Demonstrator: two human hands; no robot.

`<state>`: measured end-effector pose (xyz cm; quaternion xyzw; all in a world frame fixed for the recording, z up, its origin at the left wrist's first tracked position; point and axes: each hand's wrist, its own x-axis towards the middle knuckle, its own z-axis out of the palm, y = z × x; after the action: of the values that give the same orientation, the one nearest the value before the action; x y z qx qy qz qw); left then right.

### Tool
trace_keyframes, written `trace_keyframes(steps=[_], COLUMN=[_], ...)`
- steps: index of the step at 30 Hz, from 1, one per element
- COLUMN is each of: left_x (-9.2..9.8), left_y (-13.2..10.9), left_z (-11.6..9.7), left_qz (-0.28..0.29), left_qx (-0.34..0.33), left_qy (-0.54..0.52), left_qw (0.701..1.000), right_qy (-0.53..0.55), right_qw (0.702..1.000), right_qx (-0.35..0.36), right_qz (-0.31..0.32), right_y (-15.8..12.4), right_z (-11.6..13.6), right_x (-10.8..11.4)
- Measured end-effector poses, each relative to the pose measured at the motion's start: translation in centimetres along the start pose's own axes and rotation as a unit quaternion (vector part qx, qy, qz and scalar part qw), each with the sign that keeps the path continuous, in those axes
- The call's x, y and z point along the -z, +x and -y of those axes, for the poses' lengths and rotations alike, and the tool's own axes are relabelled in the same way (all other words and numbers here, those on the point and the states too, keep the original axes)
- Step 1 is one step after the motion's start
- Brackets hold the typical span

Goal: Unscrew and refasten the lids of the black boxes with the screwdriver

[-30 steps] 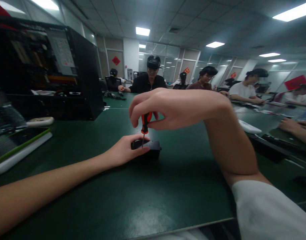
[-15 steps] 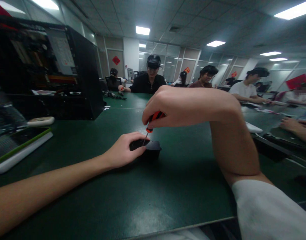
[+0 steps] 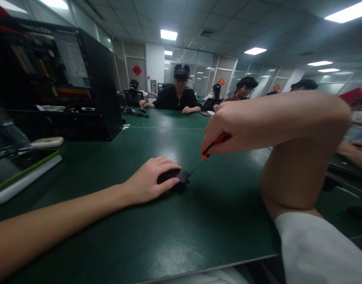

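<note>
On the green tabletop, my left hand (image 3: 152, 179) grips a small black plastic box (image 3: 182, 177) between thumb and fingers, which cover its left part. A little tab sticks out at the box's right end. My right hand (image 3: 232, 128) is closed round the handle of a red and black screwdriver (image 3: 205, 155), wrist sharply bent. The screwdriver's thin shaft slants down leftward, and its tip is at the box's upper right edge; whether it touches there I cannot tell.
An opened black computer case (image 3: 100, 86) stands at the left. In front of it lie a white and green tray (image 3: 27, 177) and a cream oval object (image 3: 47, 142). Cables (image 3: 136, 113) rest at the far edge. Several people sit around the table (image 3: 109, 244); one faces me.
The screwdriver has moved right, from the top of the box to its right end, and leans more. My right hand and forearm have shifted right; my left hand keeps holding the box.
</note>
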<state>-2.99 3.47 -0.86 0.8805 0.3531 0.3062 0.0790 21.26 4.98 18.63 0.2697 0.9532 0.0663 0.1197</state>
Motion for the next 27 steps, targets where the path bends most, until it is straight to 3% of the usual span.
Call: trace_keyframes(steps=[8, 24, 27], left_x=[-0.1, -0.2, -0.2], left_y=[0.1, 0.2, 0.3], left_z=[0.2, 0.5, 0.6], left_qz=[0.008, 0.008, 0.007], left_qx=[0.016, 0.000, 0.000], left_qy=[-0.012, -0.018, -0.024], left_qw=[1.000, 1.000, 1.000], right_qy=[-0.023, -0.023, 0.035], right_qw=[0.998, 0.996, 0.995], right_qx=[0.051, 0.084, 0.064], right_qz=[0.025, -0.017, -0.075], right_y=[1.2, 1.2, 0.8], right_z=[1.4, 0.1, -0.8], right_x=[0.1, -0.7, -1.7])
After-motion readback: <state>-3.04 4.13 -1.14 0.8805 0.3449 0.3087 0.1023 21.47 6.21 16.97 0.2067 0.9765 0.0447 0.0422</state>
